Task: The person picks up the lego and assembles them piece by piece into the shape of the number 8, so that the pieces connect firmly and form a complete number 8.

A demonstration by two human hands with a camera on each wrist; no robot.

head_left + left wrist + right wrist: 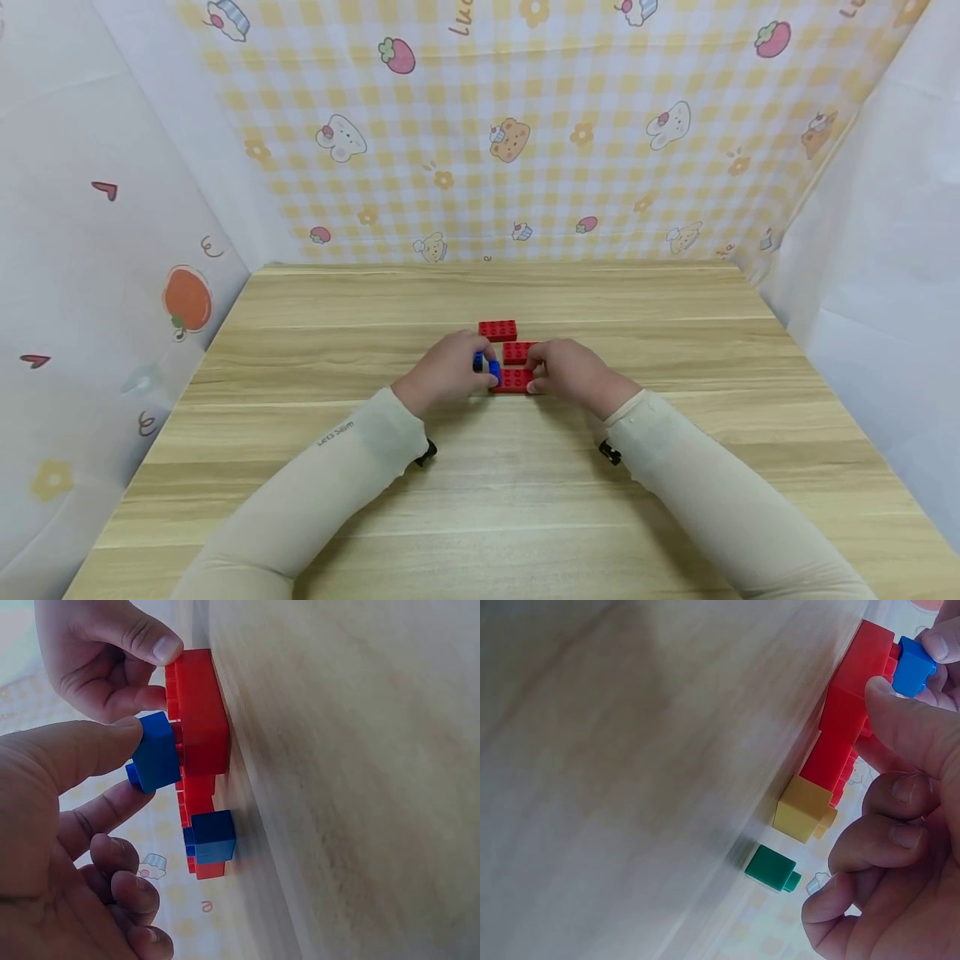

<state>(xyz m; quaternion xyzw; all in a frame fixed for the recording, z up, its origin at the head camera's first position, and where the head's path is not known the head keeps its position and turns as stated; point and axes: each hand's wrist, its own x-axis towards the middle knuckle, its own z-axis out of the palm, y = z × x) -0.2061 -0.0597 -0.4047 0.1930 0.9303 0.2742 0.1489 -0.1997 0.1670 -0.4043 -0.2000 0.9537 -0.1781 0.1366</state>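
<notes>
My left hand [448, 372] pinches a small blue brick [157, 754] between thumb and index finger, at the studs of the left end of the nearest red brick [514, 382]. Whether the blue brick is pressed fully down, I cannot tell. My right hand [576, 375] grips that red brick's right end with thumb and index finger; its other fingers curl loosely in the right wrist view. The red brick lies flat on the table, studs up.
Behind lie two more red bricks, one in the middle [517, 352] and one farther back [497, 331]. Another blue brick [213, 837] stands by my left fingers. In the right wrist view, a yellow brick [802, 808] and a green brick [770, 868] stand on the wooden table [510, 517].
</notes>
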